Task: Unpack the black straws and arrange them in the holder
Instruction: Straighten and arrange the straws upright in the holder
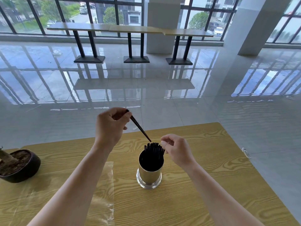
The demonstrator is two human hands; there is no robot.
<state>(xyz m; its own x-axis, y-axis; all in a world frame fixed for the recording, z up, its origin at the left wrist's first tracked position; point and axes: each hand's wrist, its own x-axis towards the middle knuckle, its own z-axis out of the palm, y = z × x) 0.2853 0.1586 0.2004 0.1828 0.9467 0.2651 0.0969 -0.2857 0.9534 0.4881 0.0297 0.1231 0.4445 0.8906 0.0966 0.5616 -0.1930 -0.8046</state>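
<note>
Straw poised over the holder
A clear wrapper [101, 193] lies on the wooden surface [211, 185]; beyond it the holder [149, 177] stands upright, black straws [154, 150] inside. The right hand [175, 149] curls its fingers beside them (whether pinching anything, unclear); the left hand [112, 126] pinches a tilted straw [139, 127] just above.

Black straws [154, 149], shiny silver holder [149, 176], yellow wood-grain table [203, 168], dark brown plant pot [27, 170], clear wrapper [104, 193]
</note>
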